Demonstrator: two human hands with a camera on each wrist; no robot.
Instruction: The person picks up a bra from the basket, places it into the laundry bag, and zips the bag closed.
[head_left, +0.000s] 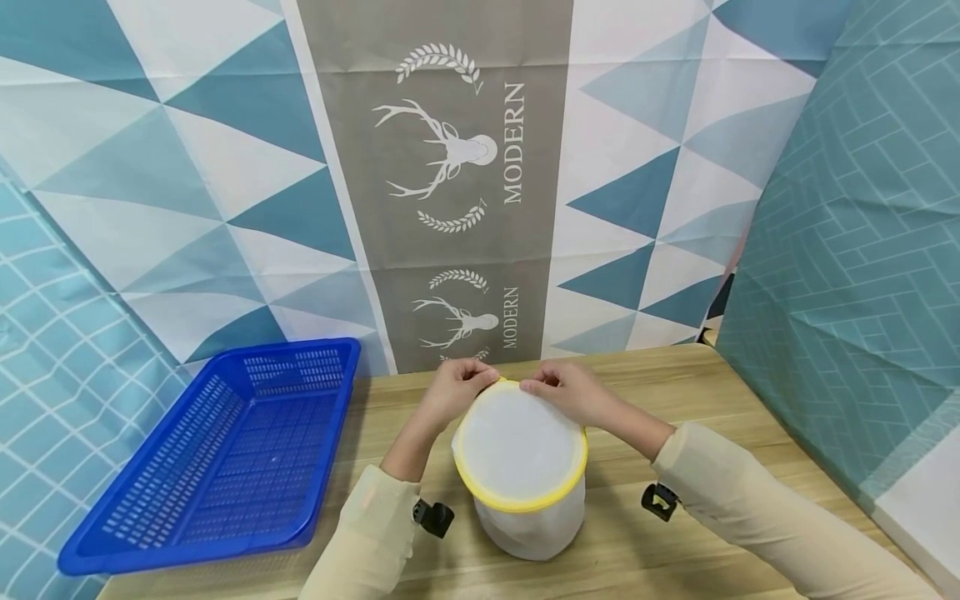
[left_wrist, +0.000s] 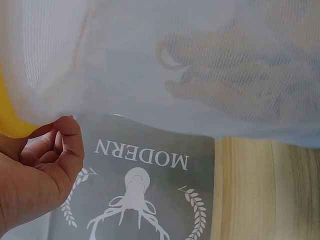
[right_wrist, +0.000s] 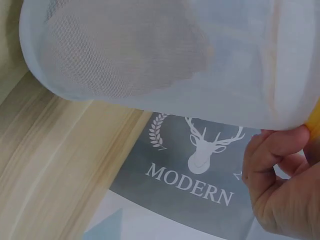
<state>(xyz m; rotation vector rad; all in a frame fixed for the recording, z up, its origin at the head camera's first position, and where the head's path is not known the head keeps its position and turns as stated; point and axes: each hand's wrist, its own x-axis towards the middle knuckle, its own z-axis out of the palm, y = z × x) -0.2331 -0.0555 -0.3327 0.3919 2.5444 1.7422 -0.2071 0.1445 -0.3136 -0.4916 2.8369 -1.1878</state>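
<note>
A white mesh laundry bag, cylindrical with a yellow-trimmed round top, stands on the wooden table in the head view. At the far side of the yellow rim, my left hand pinches the edge between thumb and fingers. Just to its right, my right hand pinches the same rim. Through the sheer mesh, brownish, folded-looking contents show in the left wrist view. The right wrist view shows a brownish mass inside the bag too; what it is stays blurred by the mesh.
To the left, a blue plastic basket with slotted walls sits on the wooden table. Behind the table hangs a patterned cloth with deer heads and triangles. A teal cloth borders the right side.
</note>
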